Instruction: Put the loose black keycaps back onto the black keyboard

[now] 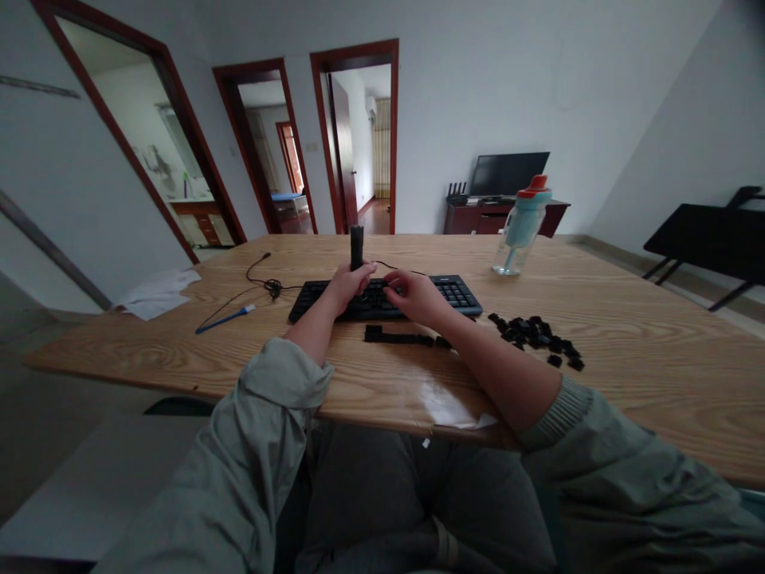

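Note:
A black keyboard (457, 293) lies across the wooden table in front of me, and some of it is hidden under both hands. My left hand (351, 285) is closed around a dark, stick-like object (357, 245) that stands upright above the keys; its kind is unclear. Beside it, my right hand (413, 293) is over the middle of the keyboard with fingers bent together; whatever they grip is too small to make out. Nearer to me lies a row of black keycaps (400, 338), partly behind my right forearm. A loose pile of black keycaps (535, 333) sits to the right.
On the left are a blue-handled brush (227, 320), a coiled black cable (272, 288) and white papers (156, 293). A clear bottle with a red lid (519, 231) stands at the back right. A thin clear plastic piece (451, 406) lies by the front edge.

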Motion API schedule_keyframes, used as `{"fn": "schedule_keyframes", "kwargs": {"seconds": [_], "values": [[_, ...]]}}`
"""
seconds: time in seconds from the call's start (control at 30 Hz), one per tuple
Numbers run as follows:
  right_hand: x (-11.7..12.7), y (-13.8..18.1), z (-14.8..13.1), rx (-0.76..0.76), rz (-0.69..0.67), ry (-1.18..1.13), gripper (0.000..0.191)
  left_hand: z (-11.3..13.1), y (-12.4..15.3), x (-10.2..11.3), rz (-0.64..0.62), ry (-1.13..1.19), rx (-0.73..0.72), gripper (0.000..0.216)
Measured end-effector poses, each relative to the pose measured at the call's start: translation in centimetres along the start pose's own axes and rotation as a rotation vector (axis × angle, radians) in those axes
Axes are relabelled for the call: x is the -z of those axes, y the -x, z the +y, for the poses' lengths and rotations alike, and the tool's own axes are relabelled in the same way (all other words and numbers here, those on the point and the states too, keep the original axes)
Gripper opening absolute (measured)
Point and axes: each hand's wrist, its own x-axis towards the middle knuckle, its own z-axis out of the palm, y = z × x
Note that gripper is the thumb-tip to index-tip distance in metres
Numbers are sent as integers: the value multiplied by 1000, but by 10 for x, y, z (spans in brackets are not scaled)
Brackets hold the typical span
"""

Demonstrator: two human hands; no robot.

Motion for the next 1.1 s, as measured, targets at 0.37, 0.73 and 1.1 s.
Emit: {"fn": "schedule_keyframes", "kwargs": {"seconds": [0.37,0.73,1.1], "values": [[11,-9,-1,-560,39,-824,20,2,11,-13,9,-591,-426,24],[12,-7,-6,-545,-2,-755,27,2,7,-10,47,-688,-403,27],[-1,-4,-6,-115,232,-200,27,4,8,-9,69,-885,-409,21]]}}
